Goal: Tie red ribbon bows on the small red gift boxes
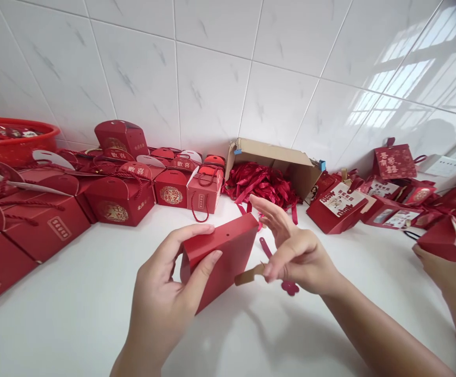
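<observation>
My left hand (168,283) grips a plain red gift box (228,256) between thumb and fingers, tilted just above the white table. A small dark hole shows in the box's narrow top face. My right hand (298,251) is just right of the box, its thumb and a finger pinching a small brown card tag (247,275) with a notched end. The tag's tip is close to the box's side; whether they touch I cannot tell. The other right fingers are stretched upward. Beneath that hand lies a dark red strip with a flower-shaped end (290,287), partly hidden.
Several finished-looking red boxes with cord handles (120,201) stand along the left. A cardboard box (278,149) of dark red ribbons (259,180) leans by the tiled wall. Decorated red boxes (337,207) sit right. Another person's hand (443,272) holds a red box. A red basin (49,140) is far left.
</observation>
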